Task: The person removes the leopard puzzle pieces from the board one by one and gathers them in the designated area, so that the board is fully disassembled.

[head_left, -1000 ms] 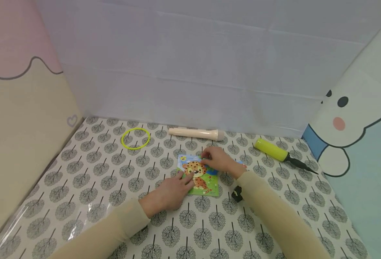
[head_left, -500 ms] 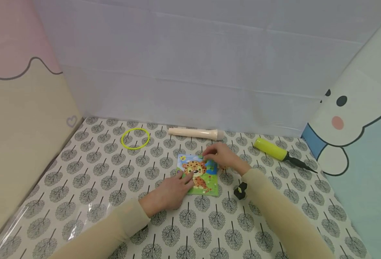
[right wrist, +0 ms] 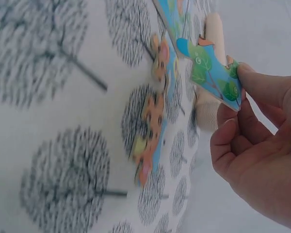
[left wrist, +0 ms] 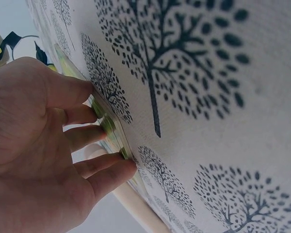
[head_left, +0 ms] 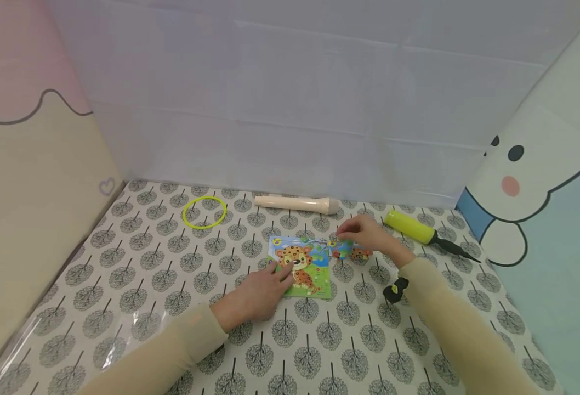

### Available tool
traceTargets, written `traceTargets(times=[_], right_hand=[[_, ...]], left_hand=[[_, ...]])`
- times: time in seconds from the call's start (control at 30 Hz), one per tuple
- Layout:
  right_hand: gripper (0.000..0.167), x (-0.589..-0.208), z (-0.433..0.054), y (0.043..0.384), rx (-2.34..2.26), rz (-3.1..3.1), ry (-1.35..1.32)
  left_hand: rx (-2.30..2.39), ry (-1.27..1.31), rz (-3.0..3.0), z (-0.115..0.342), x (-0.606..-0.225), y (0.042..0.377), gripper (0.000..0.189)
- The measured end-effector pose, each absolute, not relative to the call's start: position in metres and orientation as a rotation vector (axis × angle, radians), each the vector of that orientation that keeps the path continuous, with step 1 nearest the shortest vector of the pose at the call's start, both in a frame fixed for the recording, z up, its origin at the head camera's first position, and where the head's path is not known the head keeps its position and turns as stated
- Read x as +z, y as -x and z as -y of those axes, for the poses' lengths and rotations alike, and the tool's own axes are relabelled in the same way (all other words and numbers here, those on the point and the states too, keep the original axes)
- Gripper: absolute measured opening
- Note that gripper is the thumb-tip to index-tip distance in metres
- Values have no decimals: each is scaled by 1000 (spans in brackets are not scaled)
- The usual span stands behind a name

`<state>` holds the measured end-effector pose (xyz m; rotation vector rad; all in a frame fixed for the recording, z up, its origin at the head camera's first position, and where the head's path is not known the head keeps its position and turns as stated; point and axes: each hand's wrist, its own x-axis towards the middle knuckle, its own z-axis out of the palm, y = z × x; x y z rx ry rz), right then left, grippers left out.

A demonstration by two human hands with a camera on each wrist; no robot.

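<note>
A jigsaw puzzle board [head_left: 317, 282] with a spotted leopard cub lies flat mid-table in the head view. My left hand [head_left: 262, 293] rests on its left side with fingers extended; in the left wrist view, the thumb [left wrist: 80, 92] and fingertips touch the board's edge. To the right of the board, my right hand [head_left: 365, 233] pinches a blue and green puzzle piece [right wrist: 214, 75] between thumb and fingers, raised off the table. Below that piece lie loose orange spotted pieces [right wrist: 153, 128], partly blurred in the right wrist view.
Behind the board lies a pale microphone-shaped stick [head_left: 295, 204]. A yellow ring [head_left: 183, 214] is at back left, and a yellow hand pump [head_left: 410, 227] with a black nozzle at back right. Walls rise at the back and both sides of the tree-patterned table [head_left: 250, 351].
My right hand has moved right, off the board's upper right corner, holding the blue and green puzzle piece above loose pieces. The left hand has stayed on the board.
</note>
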<state>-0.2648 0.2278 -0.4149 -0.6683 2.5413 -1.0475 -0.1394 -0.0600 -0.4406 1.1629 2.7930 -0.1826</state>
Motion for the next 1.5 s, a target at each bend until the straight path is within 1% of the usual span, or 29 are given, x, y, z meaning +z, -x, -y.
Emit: traceTargets(times=[0.3,0.7,1.0,1.33,1.5], right_hand=[[22,-414,-280,265,-1097,-2488,544],[23,-419,-316,267,-1074,-2437,381],[20,-431,-322,270,-994,-2512,396],[16,-445,-311,272,-883,-2646,405],[15,-445,-306,271,-851,-2701,450]], left_hand=[[-173,-1149,-2787,60,-441,140,39],[-192,-1155,-2793,61,-440,140,41],[-179,-1142,-2780,60,-440,139,39],[-166,-1131,-2771,60,-441,138,38],[-141,-1129,-2775,61,-440,139,36]])
